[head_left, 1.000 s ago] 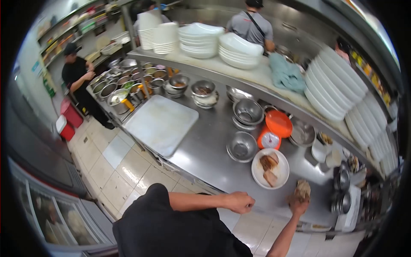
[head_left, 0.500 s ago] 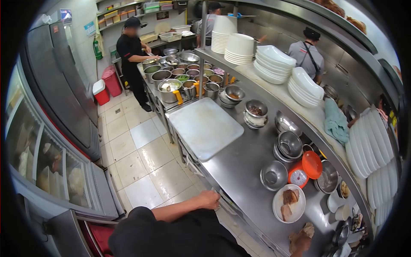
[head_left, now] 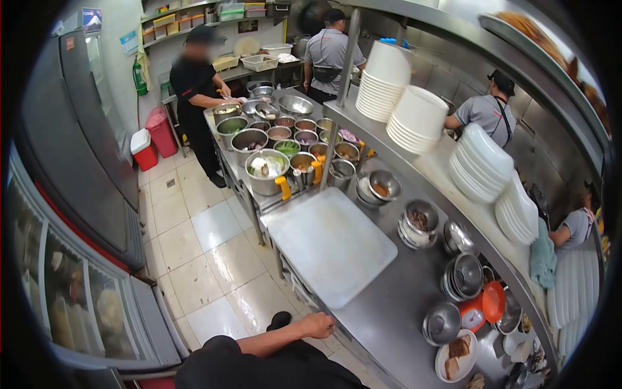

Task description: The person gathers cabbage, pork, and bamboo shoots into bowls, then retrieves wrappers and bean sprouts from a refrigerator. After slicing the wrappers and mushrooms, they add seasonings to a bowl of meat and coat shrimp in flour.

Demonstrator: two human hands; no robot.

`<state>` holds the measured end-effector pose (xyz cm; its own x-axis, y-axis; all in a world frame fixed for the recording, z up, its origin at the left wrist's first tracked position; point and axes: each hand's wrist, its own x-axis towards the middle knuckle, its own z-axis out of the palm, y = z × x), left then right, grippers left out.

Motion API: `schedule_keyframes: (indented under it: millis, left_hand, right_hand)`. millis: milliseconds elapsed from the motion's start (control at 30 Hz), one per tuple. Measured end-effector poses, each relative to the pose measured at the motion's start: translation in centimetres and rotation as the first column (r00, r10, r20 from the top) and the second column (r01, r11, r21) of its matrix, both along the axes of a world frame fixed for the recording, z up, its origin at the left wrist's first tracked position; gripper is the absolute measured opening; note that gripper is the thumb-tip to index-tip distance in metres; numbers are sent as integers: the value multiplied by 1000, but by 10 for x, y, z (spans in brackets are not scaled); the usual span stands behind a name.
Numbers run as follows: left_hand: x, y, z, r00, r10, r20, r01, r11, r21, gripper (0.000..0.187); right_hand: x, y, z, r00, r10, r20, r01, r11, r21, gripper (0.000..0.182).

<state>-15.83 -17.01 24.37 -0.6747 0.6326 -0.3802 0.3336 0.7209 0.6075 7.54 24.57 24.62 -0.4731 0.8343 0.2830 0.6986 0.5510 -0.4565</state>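
My left hand [head_left: 317, 325] is closed, with its fingers curled at the front edge of the steel counter [head_left: 379, 324]. What the fingers hold, if anything, is hidden. My right hand is out of view. At the bottom edge of the view, a bit of brown crumpled material [head_left: 476, 381] shows on the counter. Just above it lies a white plate [head_left: 446, 375] with browned chunks of meat [head_left: 459, 347]. Behind the plate stand an orange kitchen scale [head_left: 472, 318] and stacked steel bowls [head_left: 442, 322]. A large white cutting board [head_left: 330, 246] lies beyond my left hand.
Pots of ingredients [head_left: 267, 170] fill the far end. The shelf [head_left: 447, 194] above the counter bears stacked white dishes [head_left: 382, 81]. A co-worker in black [head_left: 194, 84] works at the far left; others in grey [head_left: 483, 117] stand behind the shelf. Glass-fronted fridges [head_left: 78, 292] line the left.
My view has turned, so the counter things sit lower and further right. My right hand, earlier on the brown crumpled material, has left the view. My left hand remains closed at the counter edge.
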Motion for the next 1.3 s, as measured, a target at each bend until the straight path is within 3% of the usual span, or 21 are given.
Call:
schedule_keyframes:
  millis: [267, 400, 467, 500, 567, 633, 700, 767, 900, 933, 967, 1000, 1033, 1067, 1100, 1133, 1167, 1200, 1233, 1300]
  left_hand:
    - [-132, -98, 27, 980, 194, 34, -196, 947, 254, 25]
    - [-164, -143, 9, 971, 235, 40, -237, 940, 245, 26]
    - [-173, -161, 5, 844, 310, 439, -486, 788, 379, 22]
    - [-178, -168, 7, 844, 300, 444, -480, 792, 378, 22]
    - [-192, -182, 30, 789, 258, 557, -560, 675, 481, 16]
    - [-210, -196, 66, 813, 300, 499, -570, 583, 578, 13]
    - [-232, -216, 85, 858, 389, 334, -507, 544, 668, 14]
    - [-247, -232, 128, 847, 422, 323, -489, 382, 784, 14]
    - [-247, -275, 228, 809, 578, -113, -28, 230, 973, 17]
    - [-246, -285, 251, 722, 625, -297, 146, 281, 948, 42]
    - [-242, -291, 279, 724, 594, -350, 309, 174, 935, 47]
    - [-237, -302, 309, 690, 524, -500, 464, 211, 861, 63]
    - [-221, -297, 342, 743, 444, -501, 531, 64, 845, 67]
    - [-211, -280, 364, 708, 523, -474, 638, -186, 748, 74]
    - [-204, -299, 371, 510, 802, -312, 663, -136, 736, 82]
    - [-196, -263, 413, 625, 433, -650, 759, -145, 634, 52]
    - [-197, -252, 436, 384, 561, -733, 806, 184, 563, 48]
    - [-192, -236, 444, 330, 514, -792, 853, 196, 483, 48]
    - [-188, -221, 447, 337, 475, -813, 881, 146, 450, 49]
    - [-181, -192, 448, 356, 414, -838, 910, 49, 411, 50]
  right_hand:
    - [-126, -150, -59, 947, 186, 261, -140, 973, -185, 65]
    - [-144, -186, -91, 867, 256, 428, -121, 941, -317, 62]
    - [-139, -192, -109, 810, 277, 516, -80, 925, -371, 61]
    - [-134, -193, -117, 782, 282, 556, -55, 919, -389, 60]
    - [-124, -194, -131, 719, 286, 634, 0, 912, -411, 58]
    - [-111, -191, -146, 659, 279, 699, 55, 909, -414, 57]
    - [-95, -188, -162, 596, 277, 753, 102, 905, -413, 55]
    - [-76, -181, -184, 537, 280, 795, 138, 901, -411, 54]
    - [-33, -172, -224, 446, 294, 845, 178, 897, -405, 51]
    - [-21, -172, -237, 421, 301, 856, 179, 897, -404, 50]
    - [-7, -173, -250, 393, 314, 864, 178, 896, -406, 49]
    - [7, -171, -267, 354, 315, 881, 176, 902, -393, 49]
    - [10, -191, -251, 419, 394, 818, 189, 843, -503, 61]
    - [5, -205, -238, 324, 429, 844, 185, 846, -501, 59]
    - [7, -213, -237, 275, 440, 855, 159, 856, -492, 59]
    - [17, -222, -231, 296, 490, 820, 108, 836, -538, 60]
    - [15, -231, -228, 350, 399, 847, 143, 871, -470, 53]
    - [22, -235, -234, 418, 381, 825, 143, 869, -474, 57]
    - [11, -249, -213, 513, 249, 821, 291, 850, -440, 57]
    - [5, -265, -190, 611, 170, 773, 377, 796, -474, 56]
